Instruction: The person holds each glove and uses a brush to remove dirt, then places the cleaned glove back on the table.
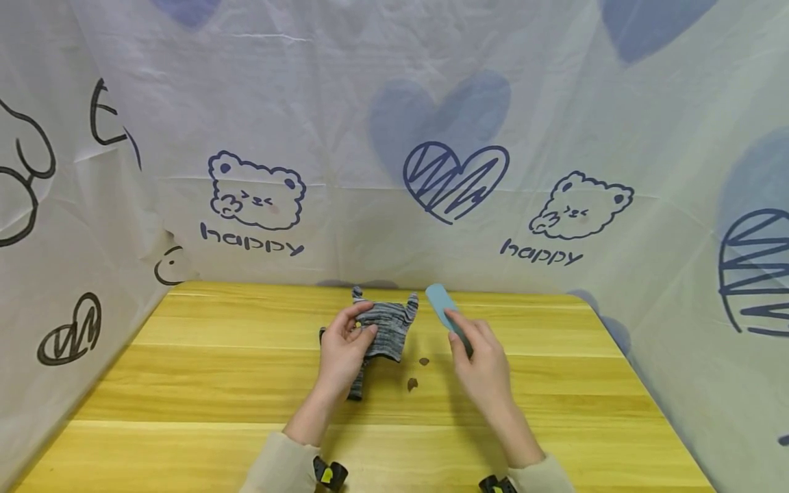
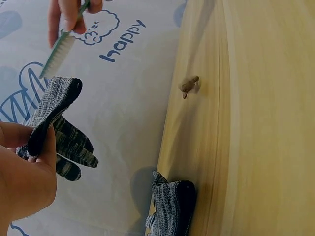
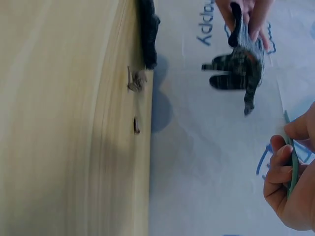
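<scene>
My left hand (image 1: 341, 346) pinches a grey-and-black knit glove (image 1: 388, 332) between thumb and fingers near its cuff, raised over the table. In the left wrist view the cuff of this glove (image 2: 55, 101) stands up and its dark fingers hang to the side. My right hand (image 1: 487, 366) grips a blue-green brush (image 1: 440, 302) by its handle, to the right of the glove. Pale bristles of the brush (image 2: 60, 51) show in the left wrist view, their tip close over the cuff. A second matching glove (image 2: 170, 209) lies on the table, partly hidden behind the left hand in the head view.
Two small brown pieces like dry leaf (image 1: 413, 385) lie on the wooden table (image 1: 555, 411) between the hands. A pale cloth (image 1: 345, 226) with bear and heart drawings hangs behind the table's far edge and along both sides.
</scene>
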Tool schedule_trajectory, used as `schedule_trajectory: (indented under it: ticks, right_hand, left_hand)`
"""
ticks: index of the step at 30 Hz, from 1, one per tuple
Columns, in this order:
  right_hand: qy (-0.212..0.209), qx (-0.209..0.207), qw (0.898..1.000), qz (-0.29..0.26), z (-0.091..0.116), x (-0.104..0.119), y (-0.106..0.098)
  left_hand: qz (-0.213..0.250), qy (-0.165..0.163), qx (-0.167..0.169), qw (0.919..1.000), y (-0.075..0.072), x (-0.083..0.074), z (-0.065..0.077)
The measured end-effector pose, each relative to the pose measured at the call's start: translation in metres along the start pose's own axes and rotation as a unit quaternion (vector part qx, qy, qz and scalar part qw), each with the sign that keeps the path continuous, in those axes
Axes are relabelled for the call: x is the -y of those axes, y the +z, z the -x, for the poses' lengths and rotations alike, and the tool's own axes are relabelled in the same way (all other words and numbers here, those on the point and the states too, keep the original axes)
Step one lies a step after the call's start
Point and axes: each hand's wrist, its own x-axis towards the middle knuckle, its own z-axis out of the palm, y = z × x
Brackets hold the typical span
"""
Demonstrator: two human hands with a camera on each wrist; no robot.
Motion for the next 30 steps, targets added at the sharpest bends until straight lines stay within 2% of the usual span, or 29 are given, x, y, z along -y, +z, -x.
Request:
schedule_trajectory:
  ticks: [5,15,22,30]
  right_hand:
    - [-0.051,0.003,0.998,-0.036,0.005,0.011,0.008]
    - [-0.102,0.044,0.992,-0.062,0.015,0.027,0.021]
    - [-0.098,0.05,0.992,-0.055,0.017,0.028,0.024]
    - [-0.083,0.053,0.994,-0.046,0.017,0.027,0.024]
  left_hand:
    - [-0.003,0.004,0.002,1.0,0.001,0.001,0.001]
    - [-0.004,0.01,0.014,0.9998,0.006,0.0,0.004]
    - [-0.017,0.015,0.025,0.9994,0.007,0.0,0.004]
    - [-0.008,-0.006,0.023,0.9997,0.006,0.003,0.003]
